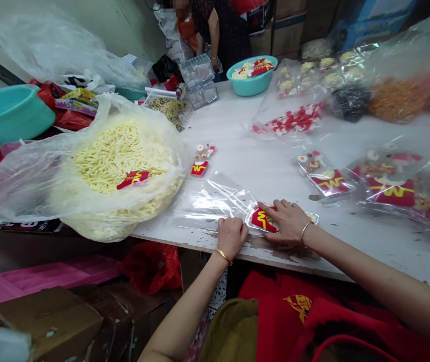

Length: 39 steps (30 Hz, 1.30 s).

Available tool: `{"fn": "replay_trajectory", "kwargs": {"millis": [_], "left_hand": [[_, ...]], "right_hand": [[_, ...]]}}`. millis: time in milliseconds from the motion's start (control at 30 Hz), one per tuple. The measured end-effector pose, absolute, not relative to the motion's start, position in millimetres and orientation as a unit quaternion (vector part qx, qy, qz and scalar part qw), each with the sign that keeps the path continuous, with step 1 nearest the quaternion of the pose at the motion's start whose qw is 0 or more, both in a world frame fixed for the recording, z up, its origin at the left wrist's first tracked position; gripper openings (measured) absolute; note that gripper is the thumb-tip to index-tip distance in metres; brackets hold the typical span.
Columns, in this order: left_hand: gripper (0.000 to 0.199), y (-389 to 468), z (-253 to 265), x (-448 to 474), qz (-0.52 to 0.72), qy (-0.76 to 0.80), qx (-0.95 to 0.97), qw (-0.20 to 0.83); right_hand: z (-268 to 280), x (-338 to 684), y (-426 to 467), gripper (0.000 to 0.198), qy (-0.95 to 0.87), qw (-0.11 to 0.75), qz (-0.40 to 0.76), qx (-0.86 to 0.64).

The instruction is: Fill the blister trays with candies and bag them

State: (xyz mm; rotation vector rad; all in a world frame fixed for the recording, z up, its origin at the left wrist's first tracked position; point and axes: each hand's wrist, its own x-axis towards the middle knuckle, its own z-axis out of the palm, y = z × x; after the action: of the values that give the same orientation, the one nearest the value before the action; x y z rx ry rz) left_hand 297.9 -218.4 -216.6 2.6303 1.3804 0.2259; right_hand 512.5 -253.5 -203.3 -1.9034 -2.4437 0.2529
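My left hand (pixel 233 237) is closed at the near edge of the table, its curled fingers on the edge of a clear plastic bag (pixel 203 203) that lies flat to the left. My right hand (pixel 289 221) rests with fingers spread over a red fries-carton piece with a yellow mark (pixel 260 219). Clear plastic surrounds that piece, and part of it is hidden under the palm. Farther back, a small red carton piece with tiny food charms (pixel 200 163) lies on the white table. Right of my hands is a filled clear packet (pixel 330 180) with a similar red carton.
A large open plastic bag of pale yellow fry-shaped pieces (pixel 112 156) stands at left. Several packed bags (pixel 392 191) lie at right, with bags of coloured pieces (pixel 398 100) behind. A turquoise basin (pixel 250 86) stands at the back, near another person (pixel 222 30).
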Motion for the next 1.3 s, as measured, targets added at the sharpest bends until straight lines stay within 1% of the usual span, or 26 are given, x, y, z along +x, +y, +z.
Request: {"fn": "replay_trajectory", "kwargs": {"millis": [100, 233, 400, 467, 567, 633, 700, 767, 833, 867, 933, 1000, 1067, 1133, 1200, 1300], "left_hand": [[0.019, -226, -218, 306, 0.09, 0.452, 0.883, 0.084], [0.017, -235, -212, 329, 0.103, 0.425, 0.896, 0.079], [0.019, -231, -201, 333, 0.093, 0.351, 0.918, 0.159], [0.021, -222, -204, 318, 0.126, 0.382, 0.901, 0.162], [0.034, -197, -221, 287, 0.164, 0.459, 0.863, 0.134], [0.034, -173, -234, 267, 0.18, 0.483, 0.845, 0.139], [0.033, -145, -238, 254, 0.231, 0.497, 0.82, 0.167], [0.032, -120, -228, 250, 0.316, 0.519, 0.772, 0.187], [0.031, -105, -206, 258, 0.383, 0.528, 0.738, 0.17], [0.031, -103, -192, 266, 0.396, 0.519, 0.741, 0.157], [0.031, -115, -167, 292, 0.371, 0.457, 0.793, 0.158], [0.03, -141, -152, 327, 0.278, 0.336, 0.875, 0.213], [0.033, -171, -153, 364, 0.149, 0.19, 0.933, 0.266], [0.039, -194, -164, 398, 0.072, 0.082, 0.954, 0.279], [0.045, -204, -178, 424, 0.027, 0.034, 0.962, 0.27], [0.055, -198, -190, 449, -0.021, 0.001, 0.971, 0.237]], "right_hand": [[-202, 506, -252, 0.083, -0.765, 0.012, 0.085, -0.638], [-201, 504, -253, 0.086, -0.745, 0.01, 0.085, -0.662], [-198, 535, -271, 0.085, -0.73, 0.021, 0.077, -0.679], [-196, 553, -285, 0.084, -0.713, 0.03, 0.071, -0.697], [-196, 572, -311, 0.082, -0.705, 0.047, 0.072, -0.704], [-196, 578, -326, 0.084, -0.708, 0.056, 0.079, -0.699], [-196, 580, -337, 0.084, -0.713, 0.056, 0.085, -0.693], [-196, 584, -345, 0.083, -0.722, 0.049, 0.086, -0.684], [-198, 592, -350, 0.081, -0.74, 0.039, 0.09, -0.666], [-199, 596, -351, 0.081, -0.75, 0.035, 0.094, -0.654], [-202, 606, -354, 0.081, -0.769, 0.031, 0.101, -0.631], [-205, 612, -356, 0.086, -0.782, 0.033, 0.097, -0.614], [-206, 612, -361, 0.098, -0.784, 0.047, 0.079, -0.614], [-207, 609, -368, 0.107, -0.757, 0.077, 0.05, -0.647], [-209, 606, -380, 0.103, -0.689, 0.123, 0.018, -0.714], [-221, 607, -403, 0.088, -0.55, 0.215, -0.021, -0.807]]}}
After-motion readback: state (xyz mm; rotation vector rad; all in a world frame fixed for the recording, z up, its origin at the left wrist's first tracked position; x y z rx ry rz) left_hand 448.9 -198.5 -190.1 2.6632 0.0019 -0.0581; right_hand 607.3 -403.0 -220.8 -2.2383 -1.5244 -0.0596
